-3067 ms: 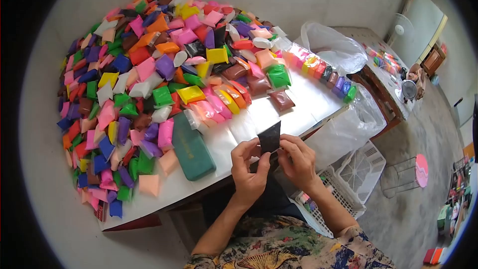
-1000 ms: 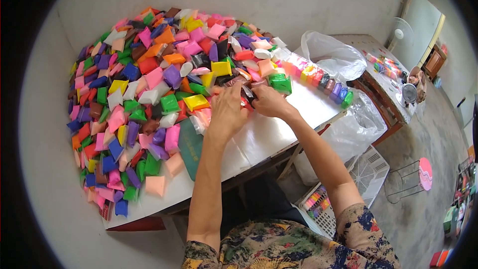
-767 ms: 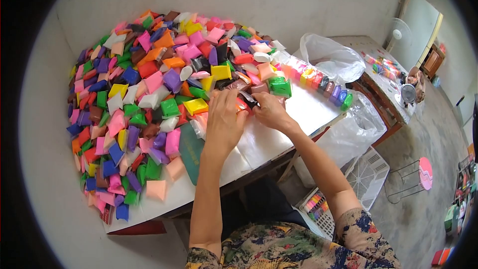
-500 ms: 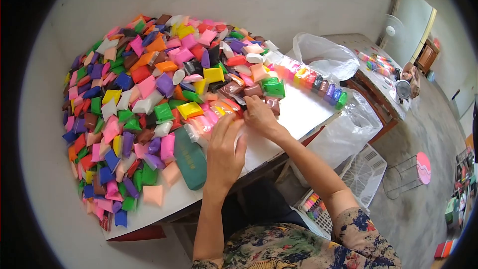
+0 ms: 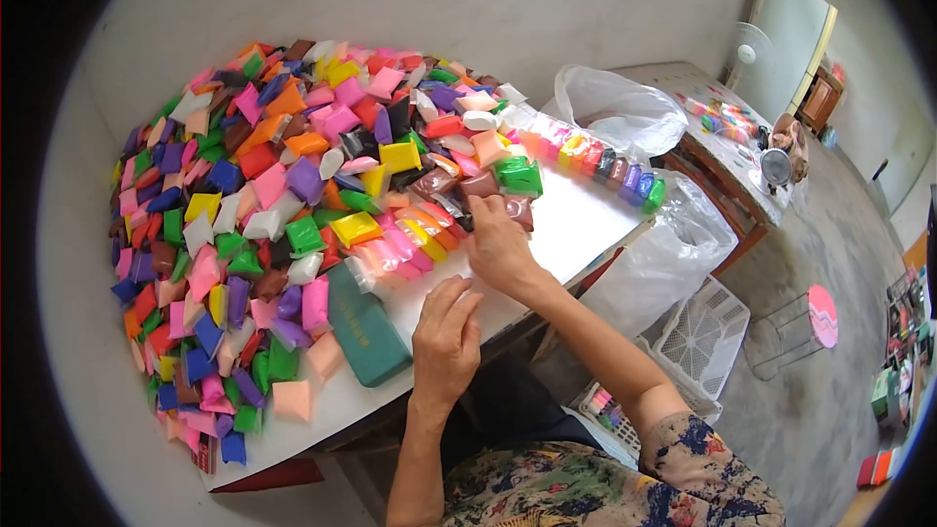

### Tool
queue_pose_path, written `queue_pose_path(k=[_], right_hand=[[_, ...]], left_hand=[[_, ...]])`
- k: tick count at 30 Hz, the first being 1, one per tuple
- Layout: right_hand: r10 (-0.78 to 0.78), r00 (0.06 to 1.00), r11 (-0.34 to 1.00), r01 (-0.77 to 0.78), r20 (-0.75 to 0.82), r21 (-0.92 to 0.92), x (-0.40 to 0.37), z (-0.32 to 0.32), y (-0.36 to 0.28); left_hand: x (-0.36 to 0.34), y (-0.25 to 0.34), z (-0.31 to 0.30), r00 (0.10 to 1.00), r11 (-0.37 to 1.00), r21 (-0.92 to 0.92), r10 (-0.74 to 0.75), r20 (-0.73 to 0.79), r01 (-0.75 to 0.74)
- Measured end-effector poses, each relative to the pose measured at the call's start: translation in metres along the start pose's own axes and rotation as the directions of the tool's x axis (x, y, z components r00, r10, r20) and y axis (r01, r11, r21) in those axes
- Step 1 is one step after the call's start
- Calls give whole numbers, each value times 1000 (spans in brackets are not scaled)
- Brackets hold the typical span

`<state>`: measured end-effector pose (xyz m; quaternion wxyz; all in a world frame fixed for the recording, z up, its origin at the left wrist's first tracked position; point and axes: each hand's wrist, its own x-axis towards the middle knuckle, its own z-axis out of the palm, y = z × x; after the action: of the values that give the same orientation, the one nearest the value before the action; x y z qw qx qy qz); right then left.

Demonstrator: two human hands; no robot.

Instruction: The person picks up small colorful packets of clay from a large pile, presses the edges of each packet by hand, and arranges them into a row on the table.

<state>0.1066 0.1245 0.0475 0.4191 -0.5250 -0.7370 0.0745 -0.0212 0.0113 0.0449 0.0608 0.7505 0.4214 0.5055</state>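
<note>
1. Directions run from the right hand [image 5: 500, 249], on the table [image 5: 571, 220]; its fingertips are hidden, so I cannot tell whether they pinch anything.
2. The row of coloured packets [image 5: 422, 240] lies at nine o'clock, near those fingers; a sideways push could skew it.
3. The left hand [image 5: 447, 337], seven o'clock, is loosely curled, no packet visible; whether its fingertips meet, I cannot tell.
4. A brown packet [image 5: 519, 212], one o'clock, could be knocked by the knuckles.
5. The heaped packets [image 5: 244, 193], ten o'clock, could slump into the row.
</note>
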Motion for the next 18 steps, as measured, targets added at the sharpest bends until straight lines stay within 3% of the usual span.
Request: queue_pose_path(k=[2, 3, 5, 8, 18], right_hand=[[-120, 985, 993, 120, -125, -7, -9, -20, 4], [-51, 996, 997, 46, -75, -64, -12, -29, 7], [-133, 982, 959, 92, -137, -266, -12, -37, 17], [-184, 977, 903, 124, -109, -412, -11, -33, 30], [-220, 976, 966, 217, -6, -140, -74, -56, -6]], left_hand=[[-3, -3, 0, 1000, 1000, -19, -7, -7, 7], [-2, -3, -1, 1000, 999, -33, -13, -7, 13], [-2, -2, 0, 1000, 999, -48, -20, -1, 20], [-3, 1, 2, 1000, 999, -30, -10, 25, 10], [-2, 1, 2, 1000, 999, 40, -14, -2, 14]])
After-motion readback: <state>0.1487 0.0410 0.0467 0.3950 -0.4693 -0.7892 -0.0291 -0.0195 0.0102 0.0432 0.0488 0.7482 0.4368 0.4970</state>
